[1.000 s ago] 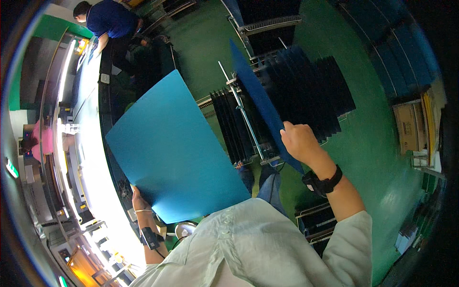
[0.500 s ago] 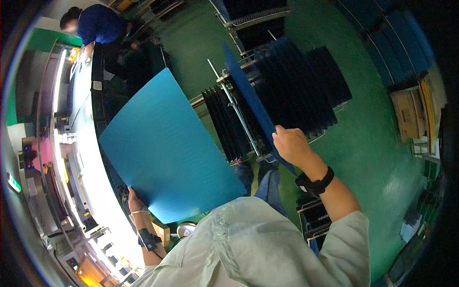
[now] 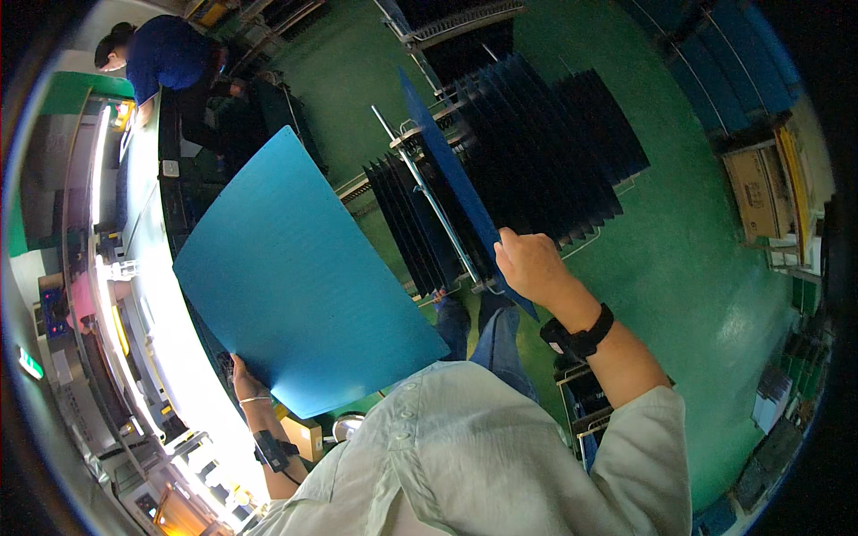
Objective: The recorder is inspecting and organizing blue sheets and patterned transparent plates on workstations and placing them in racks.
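The left hand (image 3: 244,381) holds a big blue sheet (image 3: 286,277) by its edge; the right hand (image 3: 534,268) pinches a darker sheet (image 3: 454,171). Both look light, bendy, best held by edges.

A metal rack (image 3: 423,188) is being borne by the green floor (image 3: 661,295). In the rack, dark sheets (image 3: 536,152) are being held on edge in close rows, and a narrow-looking blue sheet (image 3: 447,161) is being kept slanted beside the bar; whether its lower edge is being supported by the rack cannot be told. Farther off, another rack (image 3: 469,24) is being carried by the same floor. At the left, a long bench (image 3: 147,268) is being brightly lit, and on its dark edge a small white box (image 3: 170,168) is being supported.
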{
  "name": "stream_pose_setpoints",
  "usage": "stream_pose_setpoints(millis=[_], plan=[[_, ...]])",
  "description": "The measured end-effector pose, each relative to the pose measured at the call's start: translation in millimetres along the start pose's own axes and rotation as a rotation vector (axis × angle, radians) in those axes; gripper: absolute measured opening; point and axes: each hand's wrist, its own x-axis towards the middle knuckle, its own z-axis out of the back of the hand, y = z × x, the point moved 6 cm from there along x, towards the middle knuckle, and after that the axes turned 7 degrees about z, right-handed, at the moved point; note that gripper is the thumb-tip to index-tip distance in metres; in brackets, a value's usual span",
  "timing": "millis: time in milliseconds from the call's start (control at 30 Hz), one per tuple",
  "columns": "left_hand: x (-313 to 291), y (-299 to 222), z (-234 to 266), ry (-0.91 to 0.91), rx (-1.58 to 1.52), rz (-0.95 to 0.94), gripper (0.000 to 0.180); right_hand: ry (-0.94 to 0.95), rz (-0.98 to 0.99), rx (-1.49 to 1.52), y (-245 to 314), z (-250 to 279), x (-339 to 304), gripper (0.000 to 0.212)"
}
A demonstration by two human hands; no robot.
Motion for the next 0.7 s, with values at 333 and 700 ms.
stream_pose_setpoints(millis=[333,700], plan=[[7.3,5.6,8.1,0.136,-0.026,-0.077,0.048,0.098,-0.051,-0.053,0.1,-3.8,-1.5,0.017],[-3.9,3.8,13.1,0.08,-0.055,-0.075,0.045,0.084,-0.029,-0.037,6.0,6.1,-2.6,0.016]])
